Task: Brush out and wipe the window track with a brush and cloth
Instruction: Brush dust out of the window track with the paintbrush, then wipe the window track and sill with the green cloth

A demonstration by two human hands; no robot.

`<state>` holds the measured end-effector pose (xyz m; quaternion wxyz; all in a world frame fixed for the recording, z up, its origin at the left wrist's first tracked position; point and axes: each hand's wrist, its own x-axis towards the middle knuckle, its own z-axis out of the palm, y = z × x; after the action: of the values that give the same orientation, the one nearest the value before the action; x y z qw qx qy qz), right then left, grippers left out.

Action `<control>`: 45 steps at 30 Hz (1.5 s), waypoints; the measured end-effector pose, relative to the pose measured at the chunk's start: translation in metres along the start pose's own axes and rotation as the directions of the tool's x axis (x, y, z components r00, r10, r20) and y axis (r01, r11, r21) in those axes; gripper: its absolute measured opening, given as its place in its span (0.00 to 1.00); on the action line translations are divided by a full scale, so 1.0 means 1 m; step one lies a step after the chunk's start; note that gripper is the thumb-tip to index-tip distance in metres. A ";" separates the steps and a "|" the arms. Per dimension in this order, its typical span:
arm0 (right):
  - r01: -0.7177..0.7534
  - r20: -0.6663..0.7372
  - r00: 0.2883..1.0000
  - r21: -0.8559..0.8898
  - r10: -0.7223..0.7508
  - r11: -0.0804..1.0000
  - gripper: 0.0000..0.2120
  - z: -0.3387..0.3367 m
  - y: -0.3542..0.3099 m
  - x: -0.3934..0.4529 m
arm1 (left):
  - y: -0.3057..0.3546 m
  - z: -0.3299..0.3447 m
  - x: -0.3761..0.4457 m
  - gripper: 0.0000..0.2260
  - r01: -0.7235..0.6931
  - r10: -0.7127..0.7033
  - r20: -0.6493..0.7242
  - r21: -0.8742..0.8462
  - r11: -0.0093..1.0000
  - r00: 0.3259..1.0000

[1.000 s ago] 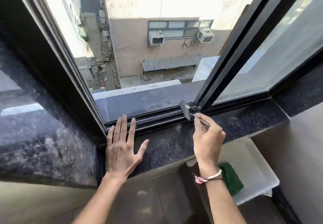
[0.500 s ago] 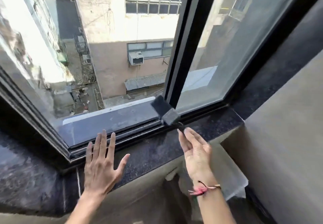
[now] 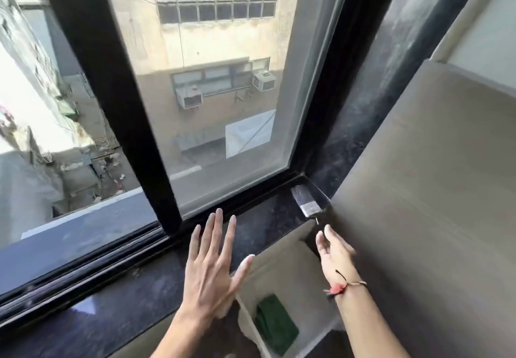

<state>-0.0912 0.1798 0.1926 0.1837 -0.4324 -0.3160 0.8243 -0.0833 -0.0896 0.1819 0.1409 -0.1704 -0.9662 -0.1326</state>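
Observation:
The window track (image 3: 92,260) runs along the foot of the black window frame, open on the left and covered by the glass sash on the right. My right hand (image 3: 335,254) pinches the thin handle of a flat dark-bristled brush (image 3: 308,201). Its bristles rest in the far right corner of the sill, against the frame. My left hand (image 3: 215,260) lies flat on the dark stone sill (image 3: 134,304), fingers spread and pointing at the sash, holding nothing. A folded green cloth (image 3: 275,324) lies below the sill on a white surface (image 3: 296,271), between my two forearms.
The black sash upright (image 3: 111,92) stands just left of my left hand. A beige wall panel (image 3: 432,218) closes in the right side, right next to the brush. Left of the upright the window is open to a drop to the street.
The view has swung right. My right hand carried the brush from the foot of the sash upright to the sill's right corner. My left hand slid right along the sill.

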 end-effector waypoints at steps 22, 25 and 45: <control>0.230 0.138 0.923 -0.946 0.361 -0.228 0.27 -0.147 0.129 0.065 | 0.093 0.164 -0.057 0.25 0.273 -0.097 0.809 -0.081 0.959 0.579; 0.217 0.090 0.914 -0.933 0.395 -0.288 0.32 -0.154 0.148 0.088 | 0.080 0.215 -0.039 0.24 0.283 -0.163 0.865 0.024 0.959 0.476; -0.387 0.568 0.558 -0.467 0.604 0.796 0.27 -0.080 0.073 -0.151 | 0.014 -0.063 -0.065 0.20 0.613 -0.182 0.586 -0.757 0.226 0.790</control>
<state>0.0571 0.0679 0.1988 -0.2558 -0.1849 -0.3408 0.8856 -0.0053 -0.1147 0.2227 -0.2085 0.0188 -0.7304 -0.6502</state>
